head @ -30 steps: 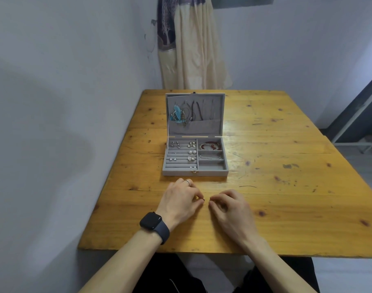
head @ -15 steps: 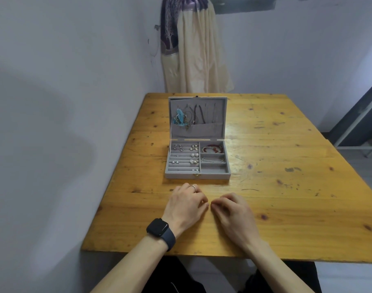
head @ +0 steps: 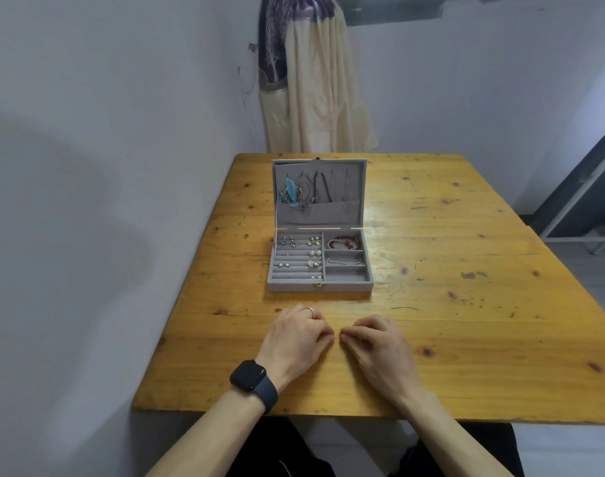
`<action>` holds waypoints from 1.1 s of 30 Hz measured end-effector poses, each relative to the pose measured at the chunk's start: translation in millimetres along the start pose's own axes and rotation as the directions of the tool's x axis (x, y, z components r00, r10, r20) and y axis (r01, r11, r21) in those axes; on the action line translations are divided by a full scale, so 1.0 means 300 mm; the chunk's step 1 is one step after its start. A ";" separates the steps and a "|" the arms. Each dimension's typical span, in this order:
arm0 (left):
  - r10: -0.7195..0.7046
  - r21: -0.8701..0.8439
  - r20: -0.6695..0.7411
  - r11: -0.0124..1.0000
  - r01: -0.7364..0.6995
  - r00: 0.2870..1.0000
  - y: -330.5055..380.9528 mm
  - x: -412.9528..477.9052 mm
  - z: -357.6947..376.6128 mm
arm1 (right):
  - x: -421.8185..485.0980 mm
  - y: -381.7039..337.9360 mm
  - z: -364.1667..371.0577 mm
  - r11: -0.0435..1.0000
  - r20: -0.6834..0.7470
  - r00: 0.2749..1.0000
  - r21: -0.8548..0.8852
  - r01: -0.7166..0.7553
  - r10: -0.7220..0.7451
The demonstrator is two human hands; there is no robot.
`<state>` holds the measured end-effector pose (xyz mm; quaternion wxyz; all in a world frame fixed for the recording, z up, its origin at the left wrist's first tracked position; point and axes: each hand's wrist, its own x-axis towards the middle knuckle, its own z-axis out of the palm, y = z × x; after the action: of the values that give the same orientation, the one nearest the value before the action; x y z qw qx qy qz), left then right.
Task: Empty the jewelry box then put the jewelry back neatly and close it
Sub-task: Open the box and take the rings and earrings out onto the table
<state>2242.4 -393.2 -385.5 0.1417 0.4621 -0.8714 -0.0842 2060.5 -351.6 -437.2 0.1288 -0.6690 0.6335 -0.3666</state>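
Note:
A grey velvet jewelry box point(head: 320, 288) stands open in the middle of the wooden table point(head: 466, 339), its lid point(head: 320, 218) upright. Necklaces and a blue ornament point(head: 290, 195) hang inside the lid. Several earrings point(head: 298, 256) sit in the left rows. A red bracelet point(head: 344, 243) and a silver one point(head: 344, 260) lie in the right compartments. The front right compartment point(head: 346, 276) holds nothing. My left hand point(head: 296, 333), with a ring and a dark watch, and my right hand point(head: 377, 346) rest side by side on the table in front of the box, fingers loosely curled, holding nothing.
A white wall runs close along the table's left edge. A cream and purple curtain point(head: 315, 80) hangs behind the far edge. At the right, beyond the table, stands a dark door frame with white metal bars point(head: 583, 208). The table's near edge is just above my lap.
The view has tipped slightly, so the box and table sit a little lower in the picture. Both hands stay in the same place on the table.

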 end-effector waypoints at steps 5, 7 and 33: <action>0.000 0.020 0.012 1.000 -0.001 1.000 0.005 -0.004 -0.003 | -0.001 0.000 -0.004 0.999 0.001 1.000 0.040 -0.013 0.013; -0.002 0.006 0.010 1.000 0.002 1.000 0.001 -0.010 -0.003 | -0.005 -0.001 -0.008 0.997 0.002 0.999 0.071 -0.033 0.033; -0.240 -0.125 -0.120 0.966 0.225 0.963 -0.267 0.239 -0.052 | 0.399 -0.104 0.012 0.882 0.334 0.918 -0.339 0.327 -0.212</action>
<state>2271.7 -497.6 -380.9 0.2144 0.5573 -0.7935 -0.1171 2077.9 -460.2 -380.8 0.0318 -0.8095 0.5674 -0.1473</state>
